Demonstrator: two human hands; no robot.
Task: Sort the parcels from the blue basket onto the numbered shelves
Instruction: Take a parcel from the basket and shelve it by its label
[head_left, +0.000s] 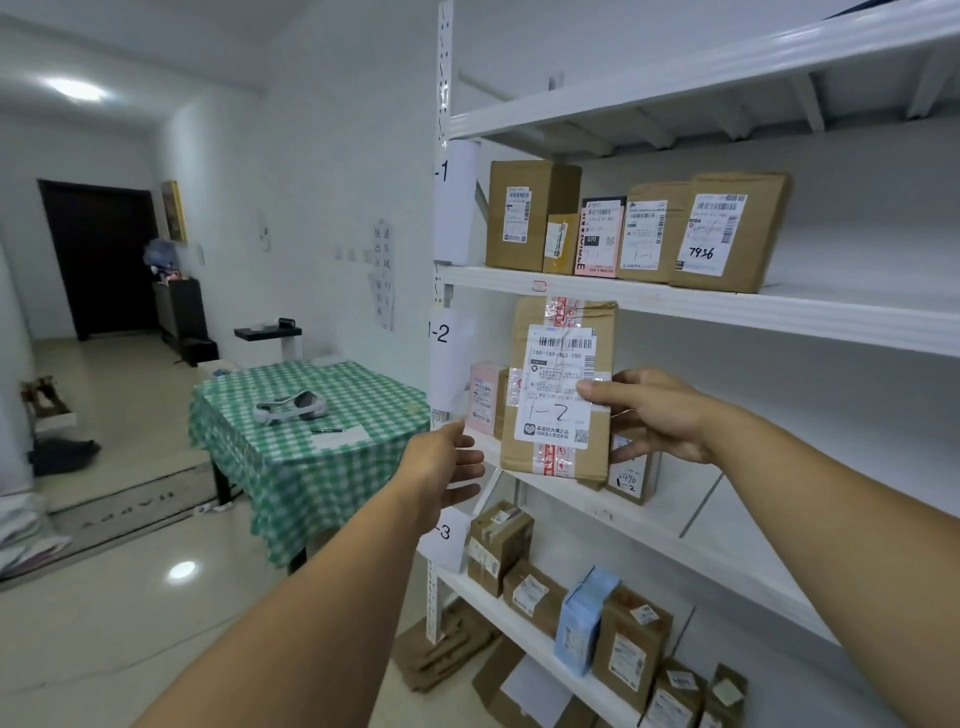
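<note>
Right hand (660, 415) pinches the brown cardboard parcel (558, 384) at its right edge, thumb on the shipping label, fingers behind. Box is upright with the label toward the camera, so the handwritten "1-2" reads. Left hand (447, 467) is open, fingers relaxed, just beside the parcel's lower left corner; contact not discernible. Parcel hangs in front of shelf 1-2 (649, 535), matching the post tag "1-2" (441, 332). Judged: placement step, destination checked. Pink parcel (483, 397) stands at the shelf's left end, small box marked "1-2" (631, 475) partly behind the held one. The slot between them looks narrow; the board further right lies bare and wide. Parcel top overlaps the lip of shelf 1-1 (727, 312), so it likely needs lowering before going in. Blue basket not in view.
</note>
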